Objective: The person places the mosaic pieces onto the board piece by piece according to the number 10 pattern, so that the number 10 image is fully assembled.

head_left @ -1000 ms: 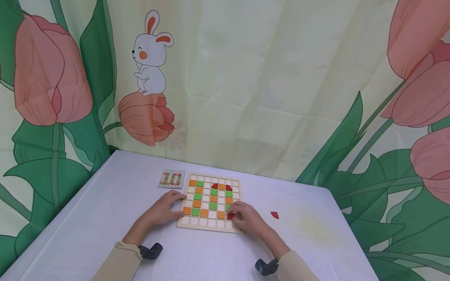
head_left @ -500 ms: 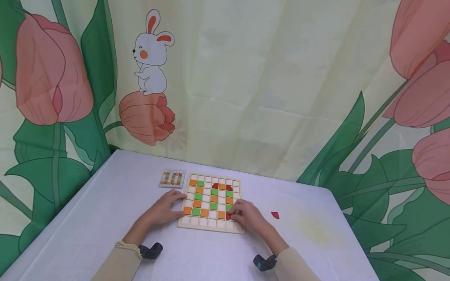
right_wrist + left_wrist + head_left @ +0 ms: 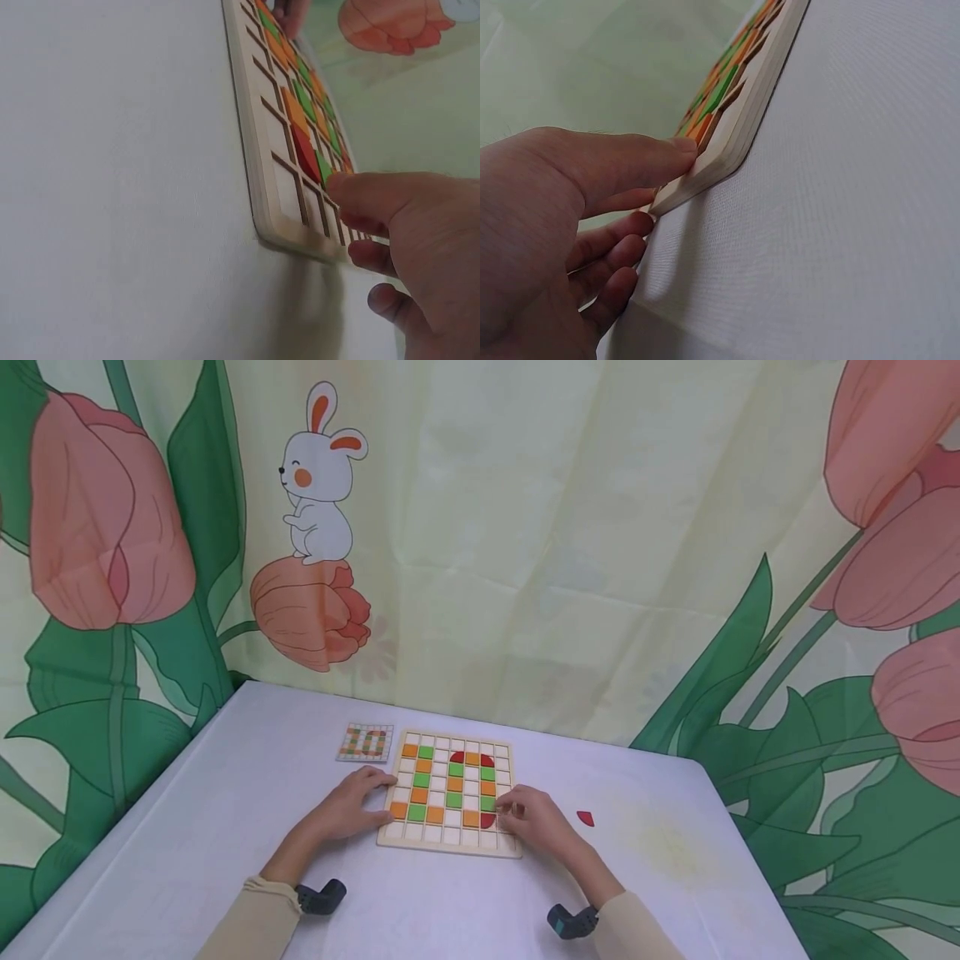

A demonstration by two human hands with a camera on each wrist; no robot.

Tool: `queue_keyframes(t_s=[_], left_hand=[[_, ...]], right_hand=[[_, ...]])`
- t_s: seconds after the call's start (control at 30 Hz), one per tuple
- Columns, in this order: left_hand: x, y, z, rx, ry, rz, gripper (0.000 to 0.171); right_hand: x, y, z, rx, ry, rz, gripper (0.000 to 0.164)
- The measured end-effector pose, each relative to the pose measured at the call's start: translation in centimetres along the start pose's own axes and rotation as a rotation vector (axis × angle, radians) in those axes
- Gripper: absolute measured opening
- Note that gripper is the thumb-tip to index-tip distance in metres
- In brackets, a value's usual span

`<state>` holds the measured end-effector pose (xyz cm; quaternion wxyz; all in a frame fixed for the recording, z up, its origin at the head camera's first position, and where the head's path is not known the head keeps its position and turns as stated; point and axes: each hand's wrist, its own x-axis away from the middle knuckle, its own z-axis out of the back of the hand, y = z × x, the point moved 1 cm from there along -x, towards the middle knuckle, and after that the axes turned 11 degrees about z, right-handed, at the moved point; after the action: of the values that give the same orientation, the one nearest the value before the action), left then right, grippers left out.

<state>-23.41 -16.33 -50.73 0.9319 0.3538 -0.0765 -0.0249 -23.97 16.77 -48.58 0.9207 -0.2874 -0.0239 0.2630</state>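
A square wooden grid board (image 3: 450, 850) with orange, green and red tiles lies on the table. My left hand (image 3: 348, 806) rests at its left edge, fingertips and thumb apart along the rim; in the left wrist view the thumb (image 3: 641, 159) lies straight on top of the border. A red quarter-round tile (image 3: 487, 820) sits in a cell at the lower right of the pattern. Just right of it is my right hand (image 3: 536, 822), its fingers loosely bent near the board's right edge with nothing held. One more red quarter-round piece (image 3: 586, 818) lies on the table.
A small pattern card (image 3: 365, 742) with a matching coloured grid lies beyond the left hand, beside the board. White cloth covers the table (image 3: 450, 910). Behind it hangs a curtain (image 3: 510, 568) printed with tulips and a rabbit.
My right hand pressed the red tile into its cell, then let go and shifted slightly right, uncovering it. The left hand stays at the board's left edge.
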Motion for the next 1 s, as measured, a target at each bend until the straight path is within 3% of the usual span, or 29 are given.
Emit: queue_keyframes(t_s=[0.23,0.7,1.0], left_hand=[[0.0,0.0,0.1,0.001,-0.003,0.007,0.057],[-0.1,-0.1,0.0,-0.01,0.004,-0.008,0.057],[0.0,0.1,0.1,-0.014,-0.001,-0.004,0.058]], right_hand=[[1.6,1.3,1.1,0.026,0.091,-0.062,0.024],[5.1,4.7,3.9,0.06,0.237,-0.083,0.025],[6.7,6.7,5.3,0.103,0.216,-0.144,0.027]])
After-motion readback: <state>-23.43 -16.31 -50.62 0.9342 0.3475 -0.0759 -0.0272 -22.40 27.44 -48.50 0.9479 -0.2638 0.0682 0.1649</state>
